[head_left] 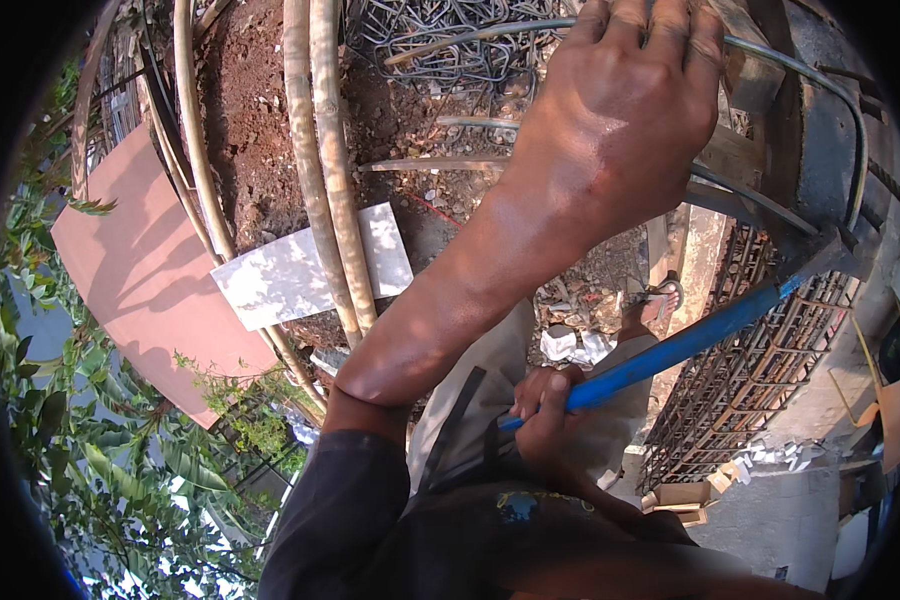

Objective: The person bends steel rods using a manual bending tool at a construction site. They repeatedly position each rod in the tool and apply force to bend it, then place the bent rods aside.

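Observation:
My left hand [635, 110] reaches far forward, its fingers curled over a thin steel rod [808, 70]. To the right of the hand the rod curves round toward the metal head at the end of a blue bar [670, 345]. The lower end of this bar sits in my right hand [548, 405], closed round it close to my body. The bar slants up to the right, its dark head [820, 256] against the metal-topped bench [828, 140]. My left fingertips are partly cut off by the picture's upper edge.
Bent steel pieces [460, 50] lie heaped ahead. Long wooden poles [325, 170] stand left of my arm, by a white board [285, 280] and a pinkish sheet [150, 270]. Rebar cages [745, 360] are stacked at right, near small wooden boxes [680, 498]. Rubble covers the ground.

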Motion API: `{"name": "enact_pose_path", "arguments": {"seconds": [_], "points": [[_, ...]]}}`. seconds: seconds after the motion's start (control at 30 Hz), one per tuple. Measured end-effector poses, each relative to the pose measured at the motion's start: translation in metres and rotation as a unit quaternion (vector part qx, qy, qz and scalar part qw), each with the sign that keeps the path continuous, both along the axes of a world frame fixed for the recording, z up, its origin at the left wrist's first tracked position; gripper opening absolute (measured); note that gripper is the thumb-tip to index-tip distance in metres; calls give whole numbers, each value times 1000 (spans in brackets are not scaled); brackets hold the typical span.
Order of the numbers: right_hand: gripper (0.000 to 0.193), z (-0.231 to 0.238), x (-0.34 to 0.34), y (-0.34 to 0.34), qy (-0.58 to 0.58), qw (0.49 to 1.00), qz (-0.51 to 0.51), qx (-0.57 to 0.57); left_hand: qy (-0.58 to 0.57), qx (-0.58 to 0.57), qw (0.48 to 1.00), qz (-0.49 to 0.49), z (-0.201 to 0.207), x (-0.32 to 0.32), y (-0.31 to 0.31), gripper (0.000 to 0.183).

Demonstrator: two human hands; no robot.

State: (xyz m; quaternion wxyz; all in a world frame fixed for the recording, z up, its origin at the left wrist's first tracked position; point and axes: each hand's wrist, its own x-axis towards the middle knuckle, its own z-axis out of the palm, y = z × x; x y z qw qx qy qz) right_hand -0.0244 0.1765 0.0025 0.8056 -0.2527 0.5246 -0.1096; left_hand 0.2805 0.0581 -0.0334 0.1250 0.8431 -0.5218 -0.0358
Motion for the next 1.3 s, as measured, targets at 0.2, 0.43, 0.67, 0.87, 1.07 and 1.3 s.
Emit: {"name": "enact_pose_path", "arguments": {"seconds": [0.2, 0.43, 0.67, 0.87, 1.07, 1.3], "points": [[35, -4, -29, -34, 25, 996, 76, 43, 15, -21, 999, 46, 20, -15, -6, 111], [42, 20, -101, -123, 99, 926, 285, -226, 102, 167, 972, 128, 109, -38, -5, 106], [33, 68, -81, -215, 111, 844, 221, -475, 838, -217, 500, 21, 123, -47, -8, 103], [34, 98, -4, -209, 118, 922, 93, -356, 825, -287, 488, 9, 98, -40, -44, 98], [34, 59, 44, -222, 256, 875, 59, -407, 702, -223, 628, 252, 86, 4, -59, 56], [37, 22, 70, -224, 239, 871, 16, -430, 742, -262, 534, 309, 45, 75, -95, 53]]}}
